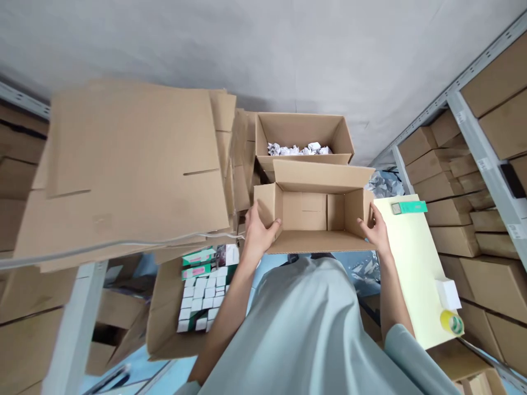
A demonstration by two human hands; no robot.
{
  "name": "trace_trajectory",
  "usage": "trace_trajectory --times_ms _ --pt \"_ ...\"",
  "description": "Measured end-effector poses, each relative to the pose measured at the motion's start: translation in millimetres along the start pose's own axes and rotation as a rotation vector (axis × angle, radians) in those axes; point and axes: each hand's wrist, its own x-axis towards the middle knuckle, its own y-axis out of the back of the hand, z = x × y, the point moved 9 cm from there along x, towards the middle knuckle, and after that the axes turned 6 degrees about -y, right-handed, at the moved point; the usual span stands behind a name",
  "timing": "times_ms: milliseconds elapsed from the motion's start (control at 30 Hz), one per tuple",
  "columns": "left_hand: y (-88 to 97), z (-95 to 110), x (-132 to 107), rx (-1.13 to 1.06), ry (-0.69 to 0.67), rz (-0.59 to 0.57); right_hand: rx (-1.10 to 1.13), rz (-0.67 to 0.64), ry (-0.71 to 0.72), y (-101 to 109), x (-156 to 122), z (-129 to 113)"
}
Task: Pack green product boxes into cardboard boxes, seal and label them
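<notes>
An open, empty cardboard box (313,215) is held in front of me, its flaps spread outward. My left hand (258,233) grips its left wall, thumb inside the box and fingers round the outside. At the right wall, my right hand (375,230) clasps the edge in the same way. Behind it stands another open cardboard box (303,131) with crumpled white paper (298,148) at its bottom.
A stack of flattened cardboard sheets (123,170) lies on a shelf at left. Below, an open carton (164,323) holds several small white and green packs (201,299). A pale yellow board (415,269) at right carries a tape roll (452,323), a white block and a green strip. Shelves of cartons (465,181) line the right.
</notes>
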Motion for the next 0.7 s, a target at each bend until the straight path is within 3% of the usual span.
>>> trace_trajectory --times_ms 267,400,533,700 --pt "-4.9 -9.9 25.1 0.034 0.120 0.111 -0.074 -0.141 0.079 -24.9 62.0 -13.3" --pt "-5.2 -8.3 32.1 0.104 0.180 0.102 -0.149 -0.208 0.129 -32.8 77.8 -17.6" --pt "3.1 7.3 27.1 0.221 0.188 0.047 -0.225 -0.278 0.152 -31.3 80.8 -20.3" --pt "29.0 49.1 32.2 0.340 0.139 0.107 -0.266 -0.208 0.246 -3.7 91.0 -48.6"
